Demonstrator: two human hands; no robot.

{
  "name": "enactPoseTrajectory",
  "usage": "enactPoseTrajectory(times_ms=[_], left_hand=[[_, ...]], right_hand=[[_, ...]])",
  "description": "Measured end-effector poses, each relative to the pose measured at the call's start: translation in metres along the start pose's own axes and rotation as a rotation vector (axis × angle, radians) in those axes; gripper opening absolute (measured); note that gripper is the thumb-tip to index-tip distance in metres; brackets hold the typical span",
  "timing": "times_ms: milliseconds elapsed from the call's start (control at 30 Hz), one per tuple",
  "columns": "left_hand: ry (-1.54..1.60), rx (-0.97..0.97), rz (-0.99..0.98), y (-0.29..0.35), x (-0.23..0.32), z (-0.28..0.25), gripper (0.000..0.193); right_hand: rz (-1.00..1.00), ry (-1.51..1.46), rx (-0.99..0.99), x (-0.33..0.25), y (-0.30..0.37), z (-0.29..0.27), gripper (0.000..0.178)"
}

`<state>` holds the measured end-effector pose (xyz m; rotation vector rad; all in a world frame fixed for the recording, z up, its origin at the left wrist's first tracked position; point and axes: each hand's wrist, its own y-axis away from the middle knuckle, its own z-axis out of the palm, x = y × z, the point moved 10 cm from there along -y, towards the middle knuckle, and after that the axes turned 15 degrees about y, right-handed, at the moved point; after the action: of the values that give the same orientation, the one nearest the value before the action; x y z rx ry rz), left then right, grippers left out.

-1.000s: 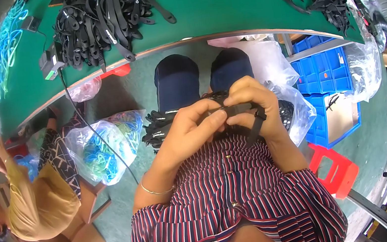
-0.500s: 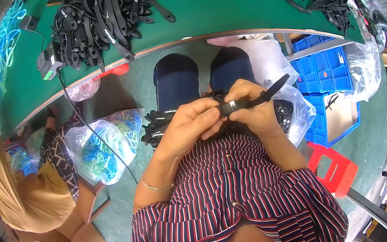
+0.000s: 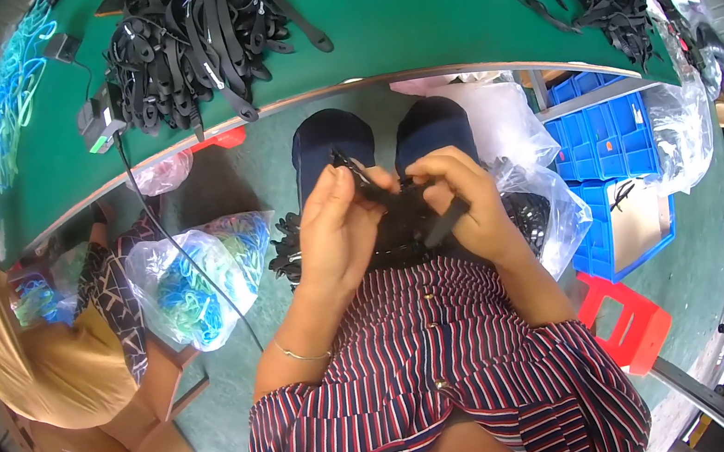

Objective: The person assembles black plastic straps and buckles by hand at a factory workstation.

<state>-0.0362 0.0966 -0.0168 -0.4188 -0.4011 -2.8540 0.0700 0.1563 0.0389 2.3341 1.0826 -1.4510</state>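
Over my lap, my left hand (image 3: 338,220) pinches a thin black strap (image 3: 358,173), whose narrow end sticks up past the fingertips. My right hand (image 3: 463,201) is closed on a black strap too, and a flat tail (image 3: 447,223) of it hangs below the fingers. Whether both hands hold one and the same strap is hidden in the dark area between them. Beside my left wrist, a bunch of black straps (image 3: 287,248) lies on my lap. More black material sits between and below my hands.
The green table (image 3: 388,21) ahead carries a large heap of black straps (image 3: 195,45), another pile (image 3: 600,3) at right, and a corded black device (image 3: 98,120). Blue crates (image 3: 601,134) and a red stool (image 3: 625,322) stand right. Bagged blue-green cords (image 3: 189,289) and a co-worker (image 3: 54,356) are left.
My hands have moved apart and my left hand has turned upward. The strap with its buckle, stretched between them and jutting right before, now points up at the left hand and hangs at the right.
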Motion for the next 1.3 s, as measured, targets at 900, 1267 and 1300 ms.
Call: enactPoseTrajectory(times_ms=[900,1267,1300], left_hand=[[-0.031,-0.191,-0.131,0.007,-0.024,0.024,0.027],[-0.041,-0.172,-0.201,0.011,-0.035,0.022,0.029],[-0.012,-0.206,-0.213,0.012,-0.036,0.024,0.027]], right_hand=[[0.424,-0.764,-0.289,0.023,0.011,0.037,0.012],[0.335,-0.708,-0.273,0.017,0.012,0.034,0.008],[0.325,-0.698,-0.249,0.016,0.012,0.032,0.008]])
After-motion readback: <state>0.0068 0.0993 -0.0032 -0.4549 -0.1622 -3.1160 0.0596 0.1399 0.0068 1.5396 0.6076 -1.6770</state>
